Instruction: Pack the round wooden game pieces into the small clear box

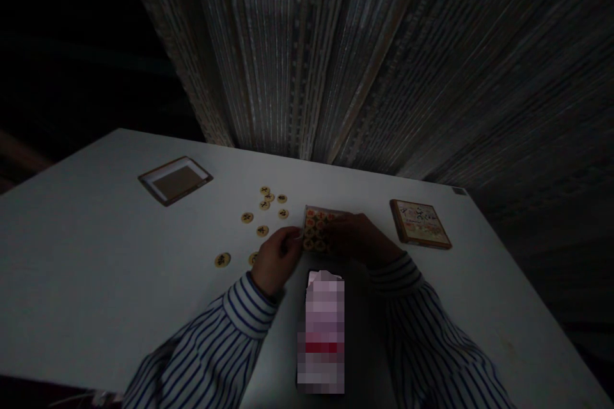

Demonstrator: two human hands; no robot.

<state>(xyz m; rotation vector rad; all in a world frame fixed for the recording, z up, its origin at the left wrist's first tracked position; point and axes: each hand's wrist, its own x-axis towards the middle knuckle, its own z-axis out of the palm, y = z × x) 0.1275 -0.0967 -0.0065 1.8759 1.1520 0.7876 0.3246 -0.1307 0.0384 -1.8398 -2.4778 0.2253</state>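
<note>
A shallow box (305, 228) filled with rows of Chinese chess pieces (311, 223) lies in the middle of the table. My left hand (277, 260) is curled at its left edge, thumb and forefinger closed against the rim. Over the right part of the box is my right hand (357, 236), its bent fingers down among the pieces. Shadow and the hand itself hide what those fingertips hold. Several loose round pieces, among them one Chinese chess piece (262, 231), are scattered left of the box. Another loose piece (252, 259) is partly covered by my left hand.
A phone (325, 332) with a blurred screen lies between my forearms. To the right is a flat decorated box or lid (421, 223); at the far left, a rectangular tray-like lid (175, 179). A striped curtain (307, 51) hangs behind the white table (119, 255). The room is dim.
</note>
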